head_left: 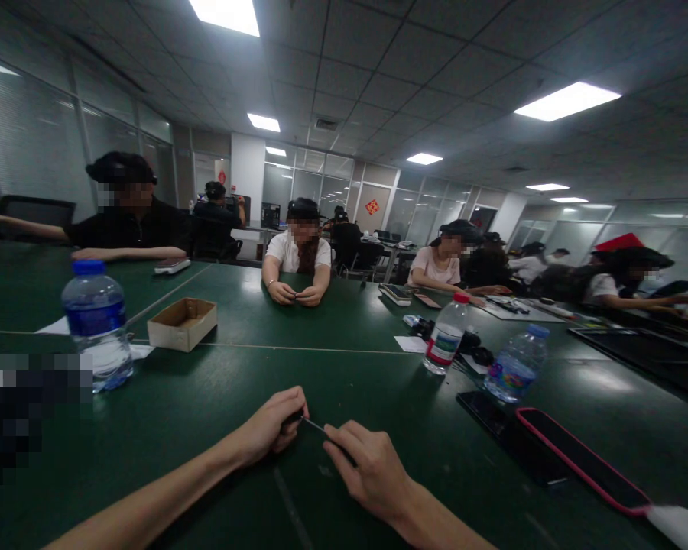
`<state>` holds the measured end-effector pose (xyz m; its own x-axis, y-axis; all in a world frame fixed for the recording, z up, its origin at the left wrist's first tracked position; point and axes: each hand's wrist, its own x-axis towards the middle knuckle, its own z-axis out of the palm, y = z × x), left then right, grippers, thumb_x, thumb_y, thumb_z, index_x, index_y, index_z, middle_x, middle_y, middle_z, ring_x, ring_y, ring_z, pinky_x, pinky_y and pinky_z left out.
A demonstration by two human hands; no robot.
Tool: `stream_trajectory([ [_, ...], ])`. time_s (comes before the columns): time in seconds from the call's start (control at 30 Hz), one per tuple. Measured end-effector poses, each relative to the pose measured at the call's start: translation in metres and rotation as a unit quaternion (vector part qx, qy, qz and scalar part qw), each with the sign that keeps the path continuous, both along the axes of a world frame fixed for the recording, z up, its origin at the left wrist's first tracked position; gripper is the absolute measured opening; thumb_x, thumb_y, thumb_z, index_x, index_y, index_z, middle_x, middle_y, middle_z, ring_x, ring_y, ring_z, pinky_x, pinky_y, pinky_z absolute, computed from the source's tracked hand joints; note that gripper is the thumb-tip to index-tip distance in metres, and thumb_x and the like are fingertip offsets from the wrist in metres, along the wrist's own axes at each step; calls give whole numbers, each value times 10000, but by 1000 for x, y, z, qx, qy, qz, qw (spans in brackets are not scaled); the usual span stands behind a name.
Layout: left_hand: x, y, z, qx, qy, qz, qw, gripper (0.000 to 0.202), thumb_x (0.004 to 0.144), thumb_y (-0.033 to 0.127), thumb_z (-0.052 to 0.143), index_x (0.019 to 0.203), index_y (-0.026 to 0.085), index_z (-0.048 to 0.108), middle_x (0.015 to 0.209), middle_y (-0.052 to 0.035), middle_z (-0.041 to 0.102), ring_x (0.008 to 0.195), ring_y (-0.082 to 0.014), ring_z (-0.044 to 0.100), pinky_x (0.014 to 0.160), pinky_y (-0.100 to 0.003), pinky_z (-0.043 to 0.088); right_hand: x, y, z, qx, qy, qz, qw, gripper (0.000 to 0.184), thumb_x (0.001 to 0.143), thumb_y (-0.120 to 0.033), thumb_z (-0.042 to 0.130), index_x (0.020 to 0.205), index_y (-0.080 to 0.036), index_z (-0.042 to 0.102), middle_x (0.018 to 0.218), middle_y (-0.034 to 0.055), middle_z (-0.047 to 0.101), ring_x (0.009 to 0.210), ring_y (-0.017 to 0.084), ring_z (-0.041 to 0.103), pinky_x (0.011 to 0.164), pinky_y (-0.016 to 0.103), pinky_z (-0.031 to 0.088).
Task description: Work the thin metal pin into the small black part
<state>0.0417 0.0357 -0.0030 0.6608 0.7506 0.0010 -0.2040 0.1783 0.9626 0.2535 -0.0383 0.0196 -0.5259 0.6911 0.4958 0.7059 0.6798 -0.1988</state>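
Observation:
My left hand [278, 424] is closed around a small dark piece; most of it is hidden by the fingers. From it a thin metal rod [314, 423] runs across the gap to my right hand [367, 462], whose thumb and fingers pinch the other end. Whether the rod and the dark piece are one tool, I cannot tell. Both hands are held over the near part of the green table [229, 397].
At the left stand a blue-capped bottle [97, 325] and an open cardboard box [183, 325]. To the right are a red-capped bottle [447, 336], another water bottle [517, 365], a black phone [507, 435] and a pink-edged phone [585, 458]. Several people sit around.

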Motion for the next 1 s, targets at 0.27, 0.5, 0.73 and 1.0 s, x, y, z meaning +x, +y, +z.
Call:
stream_trajectory([
  [0.27, -5, -1, 8, -17, -11, -53, 998, 264, 894, 435, 491, 816, 183, 510, 486, 88, 278, 376, -66, 213, 380, -181, 147, 2, -1, 0, 24, 0, 30, 999, 239, 971, -254, 484, 1124, -169, 646, 876, 77, 695, 694, 150, 645, 557, 239, 487],
  [0.5, -2, 2, 2, -28, -24, -21, 999, 279, 909, 443, 470, 821, 182, 512, 489, 86, 296, 371, -64, 219, 370, -186, 143, 0, -2, 2, -3, 20, 22, 1000, 257, 973, -248, 485, 1161, -154, 632, 901, 83, 683, 731, 162, 647, 598, 249, 514],
  [0.73, 4, 1, -4, -12, -25, 27, 999, 299, 923, 485, 454, 890, 192, 509, 535, 79, 352, 403, -69, 267, 375, -181, 196, -3, -2, 2, -28, 37, -33, 998, 223, 960, -204, 498, 1130, -169, 636, 939, 77, 671, 775, 168, 646, 637, 254, 522],
  [1.0, 6, -2, -1, -17, -21, 49, 998, 301, 915, 504, 453, 893, 206, 478, 519, 90, 323, 390, -70, 240, 365, -181, 164, -2, 0, 0, -12, 31, -30, 999, 222, 961, -198, 505, 1144, -169, 627, 945, 73, 673, 763, 157, 644, 633, 242, 512],
])
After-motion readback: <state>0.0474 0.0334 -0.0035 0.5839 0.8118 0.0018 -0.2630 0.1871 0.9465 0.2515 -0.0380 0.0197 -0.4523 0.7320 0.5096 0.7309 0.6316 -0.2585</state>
